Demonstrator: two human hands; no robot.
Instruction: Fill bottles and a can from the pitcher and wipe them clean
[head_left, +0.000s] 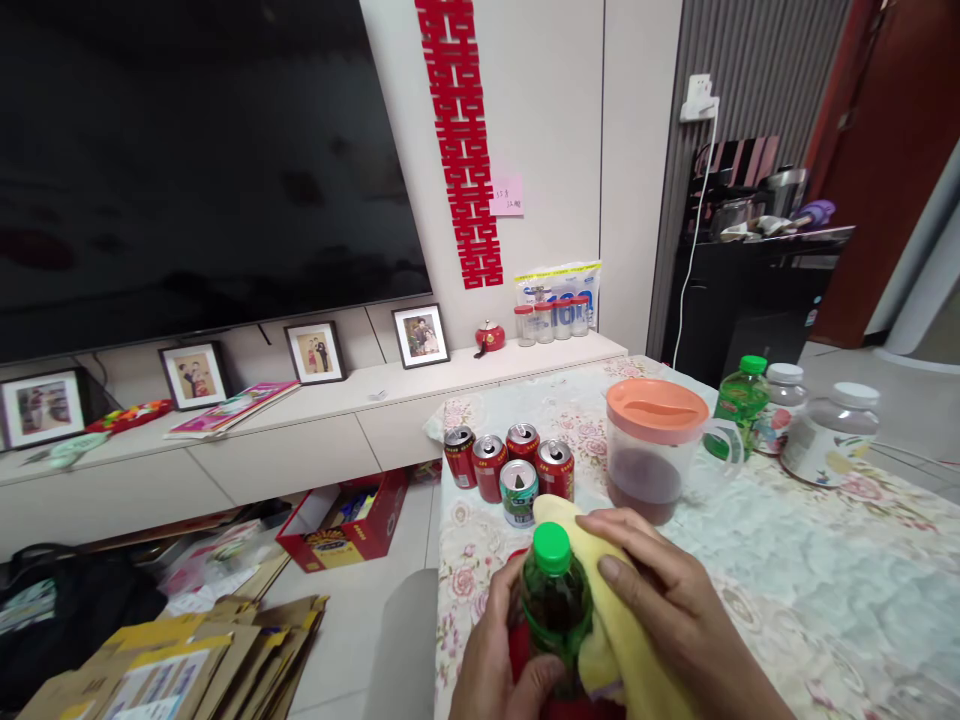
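My left hand (496, 650) is wrapped round a green plastic bottle (553, 600) with a green cap, held upright near the table's front edge. A yellow cloth (622, 640) is bunched in my right hand (667, 590), which presses it against the bottle's right side. Something red shows below and behind the bottle, mostly hidden. Just beyond my hands stand several drink cans (490, 468), most of them red, with one green-and-silver can (519, 493) in front. Right of the cans is a clear pitcher (649, 470) with an orange lid and dark liquid inside.
A flowered tablecloth (795, 560) covers the table. Another green bottle (741, 405) and two white-capped jars (829, 435) stand at the right. Along the wall, a low cabinet (285, 450) carries framed photos and small jars. A red box (341, 525) and flattened cardboard (202, 660) lie on the floor.
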